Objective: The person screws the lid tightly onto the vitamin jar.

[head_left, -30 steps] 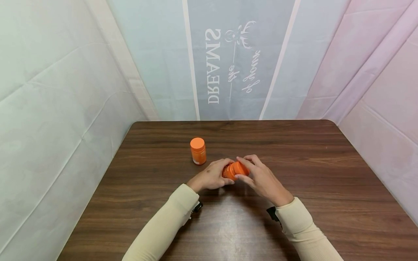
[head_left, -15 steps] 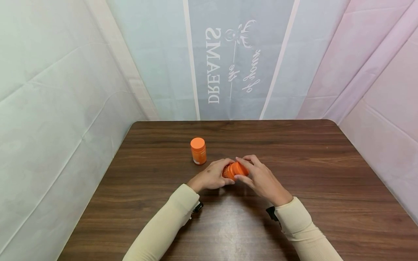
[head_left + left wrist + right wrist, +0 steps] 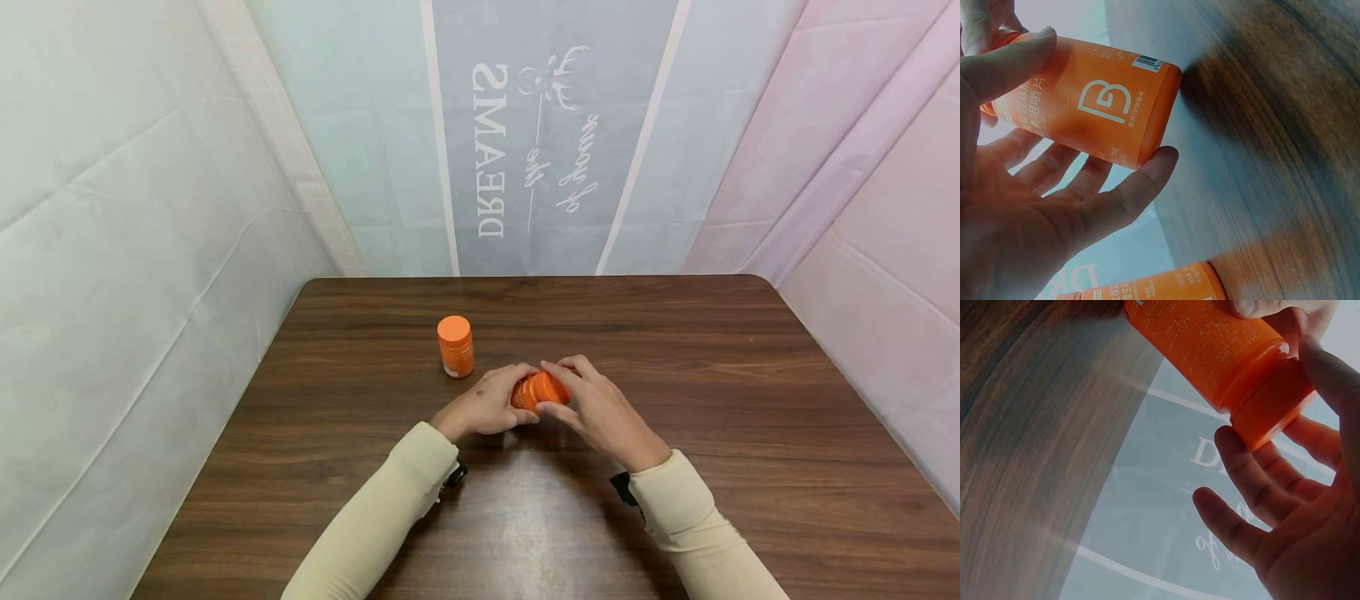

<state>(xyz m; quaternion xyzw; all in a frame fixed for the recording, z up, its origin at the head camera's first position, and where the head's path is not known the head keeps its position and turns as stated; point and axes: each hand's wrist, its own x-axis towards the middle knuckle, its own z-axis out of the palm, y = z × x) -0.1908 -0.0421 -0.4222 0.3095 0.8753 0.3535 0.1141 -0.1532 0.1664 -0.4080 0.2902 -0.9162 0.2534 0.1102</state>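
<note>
An orange pill bottle [image 3: 525, 395] is held tilted over the middle of the table, its base low and to the left. My left hand [image 3: 489, 403] grips its body, thumb on one side and fingers on the other. In the left wrist view the bottle's label [image 3: 1105, 100] shows a white letter logo and a barcode. My right hand [image 3: 603, 410] holds the orange cap [image 3: 1274, 403] between thumb and fingertips, and the cap sits on the bottle's neck. Beyond my left hand, a second orange bottle [image 3: 456, 350] stands upright with its cap on.
The dark wood-grain table [image 3: 660, 333] extends around both hands. A printed cloth [image 3: 555, 167] hangs behind its far edge, and pale sheets [image 3: 135, 250] hang along both sides. Both wrists wear dark devices [image 3: 454, 476] near the cuffs.
Both hands keep their hold on the bottle and cap with almost no visible movement. The standing bottle stays in its place.
</note>
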